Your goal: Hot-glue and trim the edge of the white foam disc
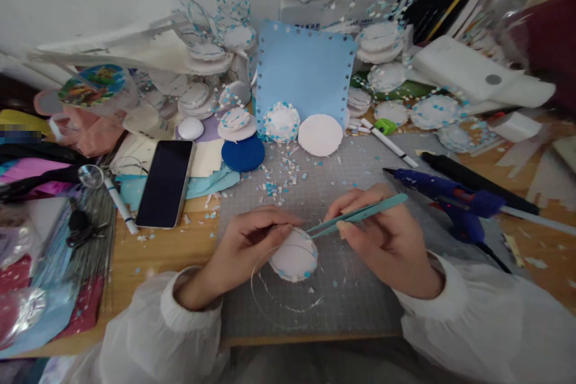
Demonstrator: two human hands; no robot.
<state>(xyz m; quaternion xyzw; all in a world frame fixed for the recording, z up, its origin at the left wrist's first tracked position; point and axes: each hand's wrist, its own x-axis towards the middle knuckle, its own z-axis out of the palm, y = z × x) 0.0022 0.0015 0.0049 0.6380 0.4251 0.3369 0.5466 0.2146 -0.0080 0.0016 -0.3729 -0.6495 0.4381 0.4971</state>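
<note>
My left hand (pixel 257 246) grips the upper left edge of a white disc (pixel 293 258) trimmed with small blue and white pieces along its rim. A loop of thin clear wire (pixel 288 310) hangs around the disc's lower side. In my right hand (pixel 382 234) is a pair of teal tweezers (pixel 360 216), pinched between thumb and fingers. Their tips point left and reach the disc's upper right edge; whether they hold a small piece is too fine to tell. Both hands are over a grey cutting mat (pixel 360 315).
Scattered confetti bits (pixel 272 189) lie beyond my hands. A blue glue gun (pixel 450 192) rests at right, its cord trailing forward. On the left are a phone (pixel 165 183) and a white pen (pixel 120 204). Decorated discs (pixel 281 122) and a blue card (pixel 303 75) stand at the back.
</note>
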